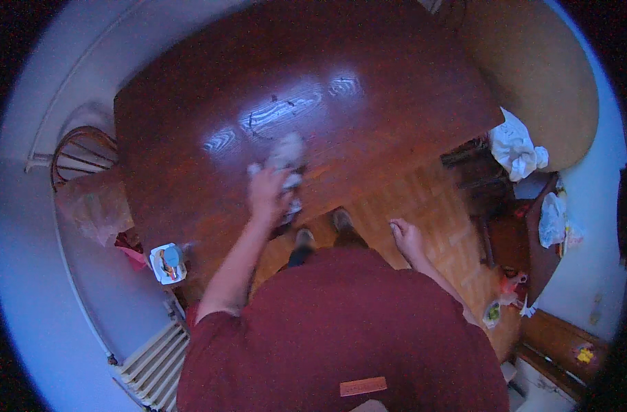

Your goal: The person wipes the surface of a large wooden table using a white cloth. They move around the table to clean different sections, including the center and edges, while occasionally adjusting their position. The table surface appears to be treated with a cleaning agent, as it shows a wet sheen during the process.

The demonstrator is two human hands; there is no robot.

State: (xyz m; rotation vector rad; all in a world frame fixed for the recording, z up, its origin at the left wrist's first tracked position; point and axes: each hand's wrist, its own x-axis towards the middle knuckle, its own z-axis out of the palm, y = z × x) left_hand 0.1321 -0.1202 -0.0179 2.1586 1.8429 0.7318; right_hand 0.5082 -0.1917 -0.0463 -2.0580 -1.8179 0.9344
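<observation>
A dark reddish-brown wooden table spreads out in front of me. Over its near part reaches my left hand, closed on a crumpled greyish-white cloth that lies against the tabletop; hand and cloth are a little blurred. Just beyond the cloth, light glares on the wood grain, and a few dark marks or bits show there. My right hand hangs apart from the table, above the floor, its fingers curled in with nothing visible in them.
A white container sits at the table's near left corner. At the left stand a wooden chair with a bag on it and a radiator. On the right are a white plastic bag, a large tan rounded board and dark furniture. Parquet floor lies below.
</observation>
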